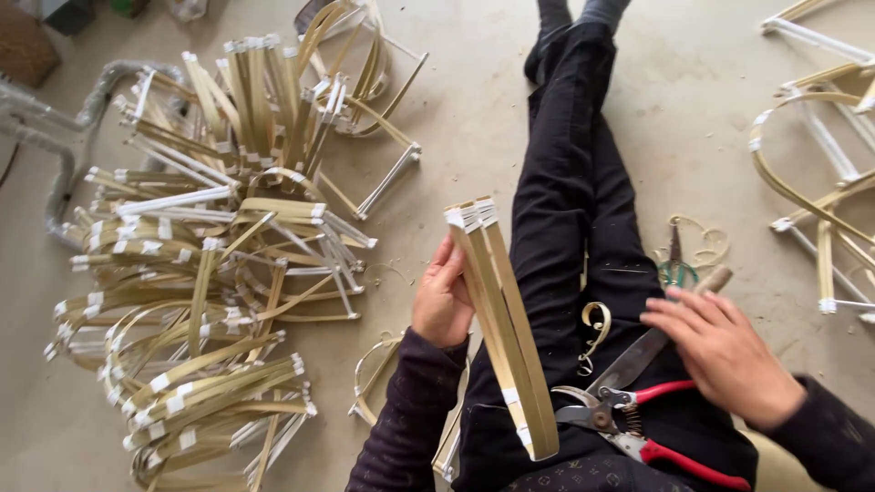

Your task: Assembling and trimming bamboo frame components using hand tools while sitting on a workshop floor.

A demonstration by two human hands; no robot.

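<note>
I sit on the floor with my legs in black trousers (574, 155) stretched out. My left hand (444, 296) grips a bundle of flat bamboo strips (503, 319), taped white at the top end and standing tilted over my lap. My right hand (720, 346) rests with fingers spread on my right thigh, touching a long knife with a wooden handle (661, 337). Red-handled pruning shears (629, 424) lie on my lap just below that hand. A curled bamboo shaving (597, 323) lies on my thigh between the two hands.
A large heap of taped, bent bamboo strip frames (210, 264) covers the floor to my left. More curved bamboo frames (820, 173) lie at the right. Green-handled scissors (676, 266) lie on the concrete floor beside my right leg. A grey corrugated hose (55, 146) runs at far left.
</note>
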